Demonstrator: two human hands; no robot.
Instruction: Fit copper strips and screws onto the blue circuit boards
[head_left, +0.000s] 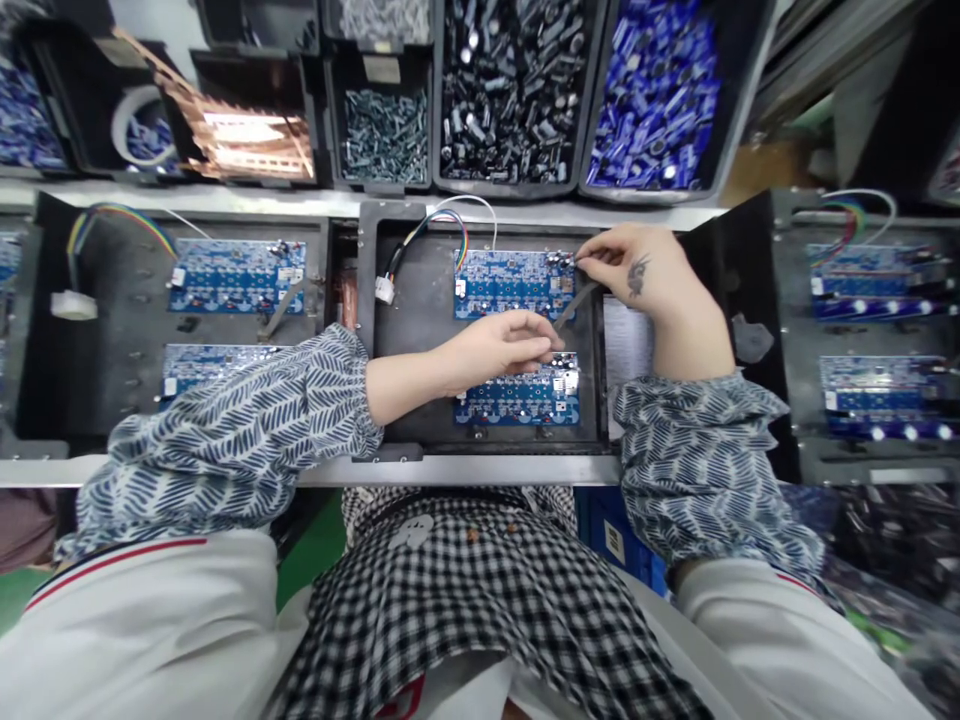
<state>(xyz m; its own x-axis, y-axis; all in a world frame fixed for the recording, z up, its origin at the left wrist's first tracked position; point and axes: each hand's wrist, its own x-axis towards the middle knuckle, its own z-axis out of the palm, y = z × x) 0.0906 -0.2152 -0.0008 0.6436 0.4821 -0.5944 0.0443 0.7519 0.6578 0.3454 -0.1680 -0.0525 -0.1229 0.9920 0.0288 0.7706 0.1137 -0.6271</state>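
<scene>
Two blue circuit boards lie in the black tray (412, 385) before me. Over the gap between the upper board (510, 272) and the lower board (517, 405) hovers my left hand (510, 345), its fingers curled, with fingertips at the lower end of a grey flat strip (576, 305). Whether it grips the strip is unclear. My right hand (626, 265) pinches at the upper board's top right corner, beside small black-and-silver components; what lies between thumb and forefinger is too small to make out. Colored wires (459, 232) with a white connector (385, 290) run from the upper board.
Behind the tray stand bins of blue capacitors (656, 90), black capacitors (514, 90) and dark green parts (386, 135). Similar board trays stand at left (112, 375) and right (802, 340). A metal rail (480, 470) runs along the front edge.
</scene>
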